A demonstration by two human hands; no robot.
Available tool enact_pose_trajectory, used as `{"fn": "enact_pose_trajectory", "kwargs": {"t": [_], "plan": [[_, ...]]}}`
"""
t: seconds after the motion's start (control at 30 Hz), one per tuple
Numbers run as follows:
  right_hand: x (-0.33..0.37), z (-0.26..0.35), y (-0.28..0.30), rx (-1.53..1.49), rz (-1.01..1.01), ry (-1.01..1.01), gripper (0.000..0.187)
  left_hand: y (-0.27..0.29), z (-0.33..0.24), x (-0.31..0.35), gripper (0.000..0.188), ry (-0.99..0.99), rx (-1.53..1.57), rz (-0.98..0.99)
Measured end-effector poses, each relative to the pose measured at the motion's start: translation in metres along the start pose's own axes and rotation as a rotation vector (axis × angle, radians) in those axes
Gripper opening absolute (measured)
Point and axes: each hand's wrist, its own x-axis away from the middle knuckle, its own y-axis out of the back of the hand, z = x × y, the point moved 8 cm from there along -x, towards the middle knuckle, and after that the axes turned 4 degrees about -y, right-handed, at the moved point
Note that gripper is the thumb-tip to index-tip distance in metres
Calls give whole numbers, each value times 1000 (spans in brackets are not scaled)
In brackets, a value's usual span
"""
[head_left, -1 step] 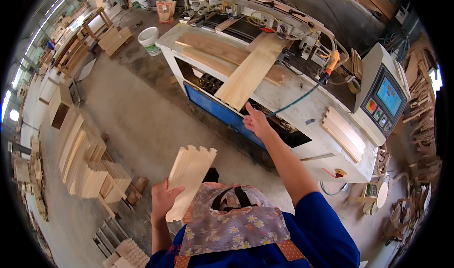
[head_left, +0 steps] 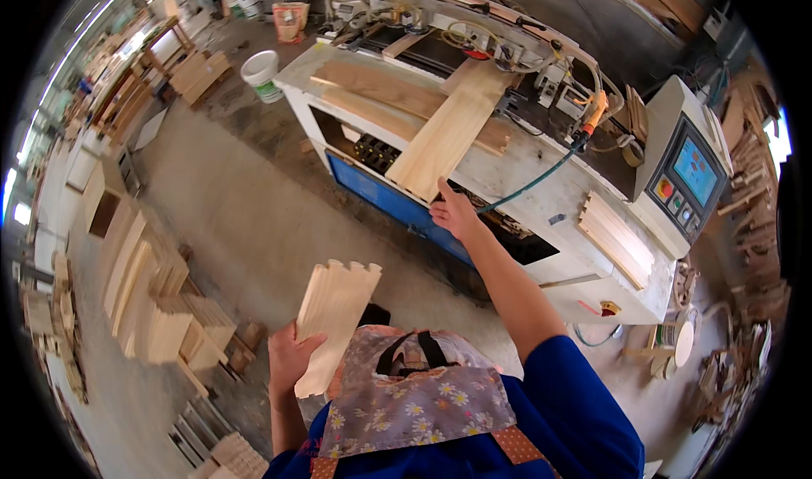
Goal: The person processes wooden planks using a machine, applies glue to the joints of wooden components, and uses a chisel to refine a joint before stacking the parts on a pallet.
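Note:
My left hand (head_left: 289, 356) grips a short pale wooden board (head_left: 340, 322) by its left edge, thumb across its face. Scalloped notches run along both ends of this board, which is tilted upright in front of my apron. My right hand (head_left: 455, 213) is stretched out to the near end of a longer pale board (head_left: 452, 132), with the forefinger at its corner and the fingers apart. Whether the fingertip presses on the wood is hard to tell. That longer board lies across a white woodworking machine (head_left: 516, 168), its far end under the clamps and its near end overhanging the front.
Darker planks (head_left: 381, 88) lie across the machine bed. A notched board stack (head_left: 616, 238) rests at its right, near the control panel (head_left: 689, 179). A teal hose (head_left: 533, 188) crosses the bed. Stacked boards (head_left: 156, 289) stand on the floor at left; a white bucket (head_left: 261, 75) is farther back.

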Motion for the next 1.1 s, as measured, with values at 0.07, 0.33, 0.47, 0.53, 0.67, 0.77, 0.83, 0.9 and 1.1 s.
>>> {"fn": "enact_pose_trajectory", "kwargs": {"t": [0.07, 0.33, 0.47, 0.53, 0.67, 0.77, 0.83, 0.9, 1.1], "plan": [[-38, 18, -18, -183, -15, 74, 61, 24, 15, -40, 30, -66, 16, -35], [22, -56, 27, -275, -78, 175, 24, 102, 53, -184, 31, -97, -12, 111], [145, -55, 45, -462, -101, 104, 42, 97, 42, -259, 32, -124, -173, 259], [152, -41, 35, -415, -112, 138, 50, 89, 40, -293, 32, -187, -155, 283], [156, -27, 32, -113, -275, 93, 51, 74, 21, -341, 31, -202, -34, 365], [190, -26, 33, 30, -389, 165, 51, 77, 19, -366, 31, -143, 127, 382], [201, -22, 27, 223, -371, 115, 51, 91, 14, -380, 33, -151, 89, 373], [209, 6, 12, 325, -392, 54, 48, 101, 5, -400, 34, -162, 127, 377], [130, 100, -24, 1007, -284, 274, 35, 102, -58, -445, 35, -253, 164, 417]]}}
